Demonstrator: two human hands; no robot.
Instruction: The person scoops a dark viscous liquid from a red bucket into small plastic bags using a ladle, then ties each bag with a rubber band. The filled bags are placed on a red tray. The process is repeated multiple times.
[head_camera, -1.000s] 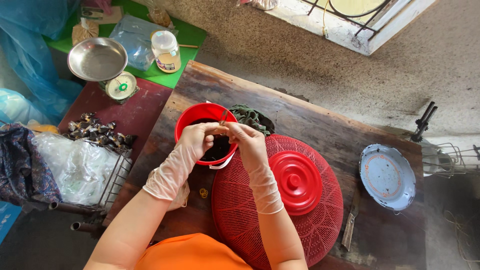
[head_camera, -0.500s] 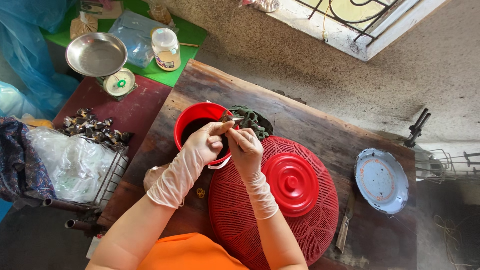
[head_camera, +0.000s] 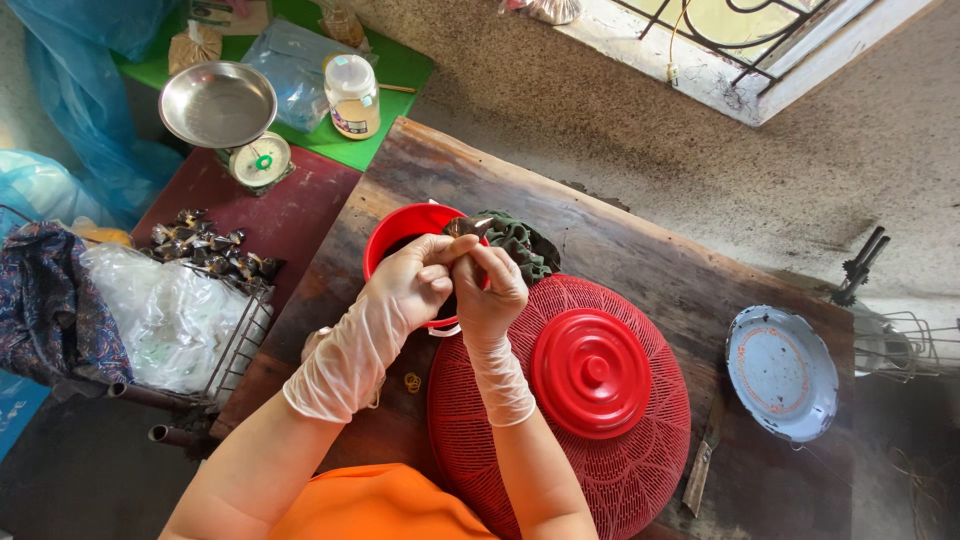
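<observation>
- Head view: the gloved left hand (head_camera: 415, 285) and right hand (head_camera: 492, 290) met above the red bucket (head_camera: 395, 232) on the wooden worktop (head_camera: 620, 240).
- Fingers of both hands were pinched together on a small dark morsel (head_camera: 462, 228), held just over the bucket's rim.
- The morsel looked light, soft and probably slippery; a fingertip pinch at its edges suits it.
- A red mesh cover (head_camera: 620, 470) lay just beside the bucket.

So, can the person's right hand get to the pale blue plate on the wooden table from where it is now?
Probably yes. The right hand is busy with the left hand, pinching a small dark item over the red bucket. The blue plate lies uncovered to its right; only the low red mesh cover sits between.
</observation>
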